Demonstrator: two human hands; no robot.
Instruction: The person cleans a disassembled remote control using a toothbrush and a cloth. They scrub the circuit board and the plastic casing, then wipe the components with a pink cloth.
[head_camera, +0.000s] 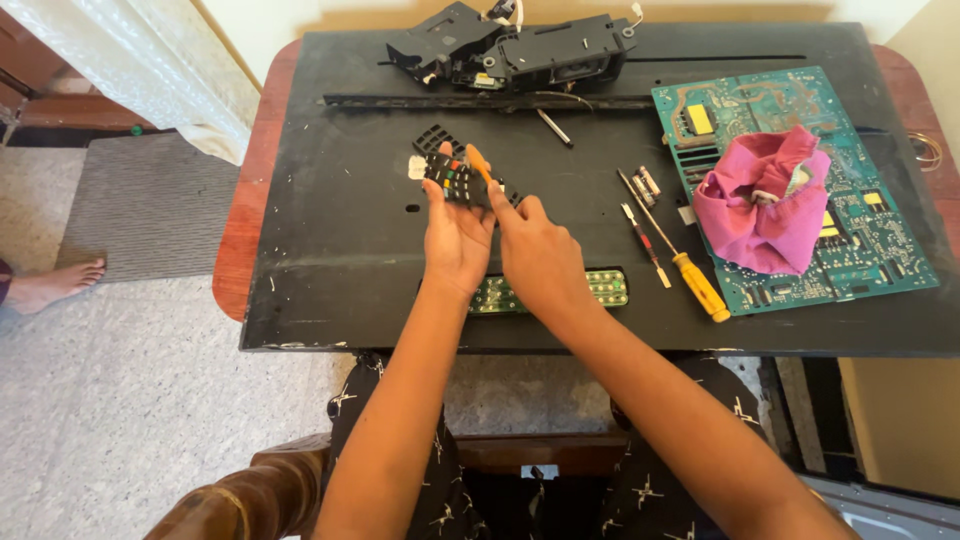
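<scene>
Two hands meet over the black counter (340, 250) in the head view: your left hand (457, 235) cradles a black keypad (455, 182), fingers closed around its lower end, while your right hand (540, 255) pinches a slim orange-tipped tool (478, 166) against the pad's upper edge. The job looks like prying or cleaning at that edge, so keep the left grip firm and low, let the tool tip ride the seam rather than the buttons, and work with light pressure so the soft pad does not tear.

The keypad is a thin, dark, flexible-looking mat held just above the counter's middle, its face dotted with small red, green, yellow and white keys. Beneath your wrists lies a pale green strip (610, 287), partly hidden. To the right sit a yellow-handled screwdriver (700, 287), a smaller red one (645, 243), and a green circuit board (860, 230) carrying a pink cloth (765, 205). A black casing (520, 50) rests at the far edge.
</scene>
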